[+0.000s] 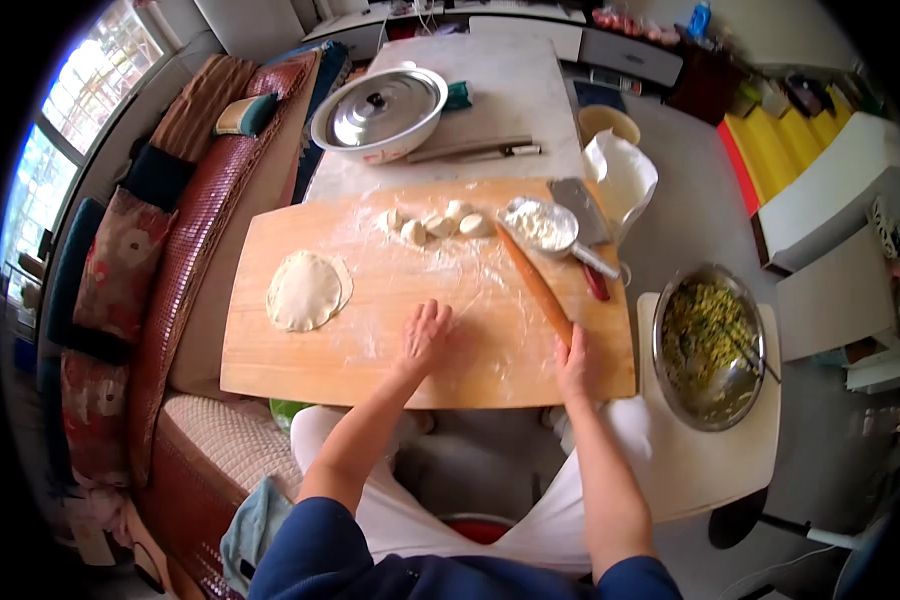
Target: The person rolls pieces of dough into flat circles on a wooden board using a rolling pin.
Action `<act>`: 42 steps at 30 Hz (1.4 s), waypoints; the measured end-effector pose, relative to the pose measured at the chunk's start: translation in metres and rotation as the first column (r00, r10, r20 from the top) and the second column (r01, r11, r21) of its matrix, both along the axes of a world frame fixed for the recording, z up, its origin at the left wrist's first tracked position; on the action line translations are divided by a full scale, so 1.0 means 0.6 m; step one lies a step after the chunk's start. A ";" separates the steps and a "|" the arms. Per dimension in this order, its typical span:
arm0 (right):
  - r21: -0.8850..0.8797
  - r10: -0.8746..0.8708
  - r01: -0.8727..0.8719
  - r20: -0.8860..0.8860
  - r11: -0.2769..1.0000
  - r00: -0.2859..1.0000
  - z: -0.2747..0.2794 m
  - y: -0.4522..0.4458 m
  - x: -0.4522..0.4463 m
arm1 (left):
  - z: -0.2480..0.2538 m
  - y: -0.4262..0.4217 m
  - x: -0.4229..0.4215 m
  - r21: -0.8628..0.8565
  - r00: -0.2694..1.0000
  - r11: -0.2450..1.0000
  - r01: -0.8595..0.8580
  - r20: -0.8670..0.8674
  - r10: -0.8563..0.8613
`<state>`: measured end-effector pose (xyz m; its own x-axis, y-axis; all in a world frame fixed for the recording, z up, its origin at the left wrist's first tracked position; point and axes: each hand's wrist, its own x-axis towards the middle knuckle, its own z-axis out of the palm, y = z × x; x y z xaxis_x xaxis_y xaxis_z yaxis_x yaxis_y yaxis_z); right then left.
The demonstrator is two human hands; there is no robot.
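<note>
My left hand [427, 335] rests on the floured wooden board [390, 370], fingers stretched forward and nothing seen in them. At the board's right front, my right hand [572, 364] is closed around the near end of a wooden rolling pin [536, 285]. The pin's far end lies by a metal scoop [542, 226] of white flour. Several dough pieces [438, 226] sit in a loose row toward the back of the board. Flat rounds of dough [306, 291], seemingly stacked, lie on the left side. Beyond the scoop is a dough scraper or cleaver blade [579, 208].
A lidded metal pot [380, 112] stands on the table behind the board, near a long metal tool [475, 149]. To my right, a steel bowl [660, 350] of chopped yellow-green filling sits on a stool [755, 440]. A white bag [620, 180] stands at the board's back right corner.
</note>
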<state>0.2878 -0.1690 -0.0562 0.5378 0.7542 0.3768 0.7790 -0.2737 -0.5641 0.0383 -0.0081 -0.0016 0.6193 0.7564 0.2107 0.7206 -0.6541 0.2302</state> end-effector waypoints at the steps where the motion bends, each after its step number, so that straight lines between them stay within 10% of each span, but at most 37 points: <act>1: -0.017 -0.009 0.009 -0.002 1.000 1.000 0.009 0.005 0.000 | 0.009 -0.007 -0.017 0.042 1.000 0.999 0.014 0.009 -0.015; 9: -0.018 -0.009 0.009 0.013 1.000 1.000 0.030 0.008 -0.003 | 0.011 0.000 -0.035 -0.022 0.947 0.969 0.246 0.219 -0.235; 18: 0.010 0.008 -0.008 0.007 1.000 1.000 0.020 0.013 0.001 | 0.006 0.017 -0.011 -0.047 0.988 0.999 -0.025 0.153 0.032; 22: 0.041 0.004 -0.004 0.006 0.999 1.000 0.016 0.012 -0.001 | 0.025 0.019 0.007 -0.037 0.989 0.999 0.008 -0.149 -0.013; 35: -0.102 0.003 -0.008 -0.047 0.995 0.999 0.044 0.003 -0.009 | -0.028 0.058 -0.002 -0.268 0.990 0.953 -0.139 -0.058 0.128; 36: -0.065 0.014 -0.015 -0.011 0.998 1.000 0.038 0.007 -0.005 | -0.150 0.125 -0.041 0.192 0.983 0.977 0.090 -0.176 -0.056; 39: -0.005 0.031 -0.031 -0.026 0.999 0.999 0.028 0.012 -0.001 | -0.051 0.104 -0.057 -0.358 0.851 0.932 -0.056 0.471 0.232; 42: -0.041 0.026 -0.025 0.001 0.999 1.000 0.027 0.009 -0.003 | -0.027 0.068 -0.084 -0.245 0.947 0.956 -0.164 0.232 0.222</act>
<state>0.2862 -0.1635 -0.0400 0.5176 0.7826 0.3457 0.7869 -0.2769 -0.5515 -0.0120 0.0328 -0.0179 0.4046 0.9009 0.1569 0.7258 -0.4207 0.5443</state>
